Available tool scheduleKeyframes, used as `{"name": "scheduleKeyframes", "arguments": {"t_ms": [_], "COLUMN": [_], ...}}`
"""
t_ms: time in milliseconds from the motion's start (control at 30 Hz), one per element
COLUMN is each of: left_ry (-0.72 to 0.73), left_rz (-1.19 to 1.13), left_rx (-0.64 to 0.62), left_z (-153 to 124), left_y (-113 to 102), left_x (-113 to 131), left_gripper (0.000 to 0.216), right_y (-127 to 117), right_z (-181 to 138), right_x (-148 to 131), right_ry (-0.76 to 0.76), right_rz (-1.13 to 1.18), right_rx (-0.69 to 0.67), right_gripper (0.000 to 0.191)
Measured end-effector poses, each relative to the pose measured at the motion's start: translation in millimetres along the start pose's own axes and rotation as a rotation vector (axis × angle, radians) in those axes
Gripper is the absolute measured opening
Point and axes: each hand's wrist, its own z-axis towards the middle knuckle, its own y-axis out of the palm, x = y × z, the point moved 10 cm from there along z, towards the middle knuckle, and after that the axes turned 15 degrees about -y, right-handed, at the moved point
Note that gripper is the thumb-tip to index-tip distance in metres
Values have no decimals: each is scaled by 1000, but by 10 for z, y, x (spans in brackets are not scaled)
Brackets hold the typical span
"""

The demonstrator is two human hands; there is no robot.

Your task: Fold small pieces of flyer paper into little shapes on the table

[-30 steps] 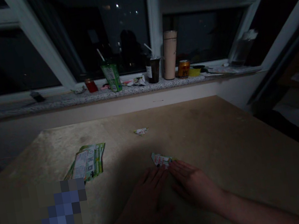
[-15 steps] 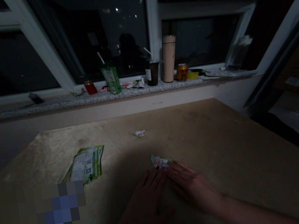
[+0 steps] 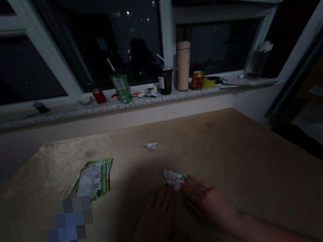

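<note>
A folded piece of printed packaging [image 3: 174, 177], white, red and green, lies on the tan tabletop [image 3: 230, 151] in front of me. My left hand [image 3: 159, 213] rests flat with fingers stretched toward its near edge. Laid over the packaging's right side, the fingers of my right hand [image 3: 206, 197] are extended and pressed down, hiding part of it. Farther off lies a small folded triangle [image 3: 152, 146] of similar printed material. To the left is a stack of flat green printed packets [image 3: 97, 180].
Along the granite windowsill [image 3: 65, 113] stand a green cup [image 3: 121, 87] with a straw, a dark cup [image 3: 165, 81], a pink flask [image 3: 183, 66], an orange can [image 3: 197, 80] and a red jar [image 3: 99, 96]. A pixelated patch covers the lower left. The room is dim.
My left hand has slid slightly back toward me, and the right fingers have drawn back a little, showing more of the folded packaging. The camera view has shifted slightly.
</note>
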Motion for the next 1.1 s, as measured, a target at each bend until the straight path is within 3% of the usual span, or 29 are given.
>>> {"name": "scheduleKeyframes", "arguments": {"t_ms": [200,367,600,1100], "left_ry": [-11,-34,-32,-56], "left_rz": [-15,-23,-44,-10], "left_rx": [-36,-93,-80,-117], "left_z": [24,37,38,50], "left_y": [21,69,45,20], "left_x": [-10,-22,-23,-27], "left_gripper": [89,95,98,103], "right_y": [50,23,11,-135], "right_z": [-43,-43,-54,-124], "right_x": [-17,-18,43,183], "right_ry": [-7,-13,-20,84], "right_rz": [-100,-120,-94,-163], "right_rx": [49,-69,-126,9], "right_gripper": [33,48,51,32]}}
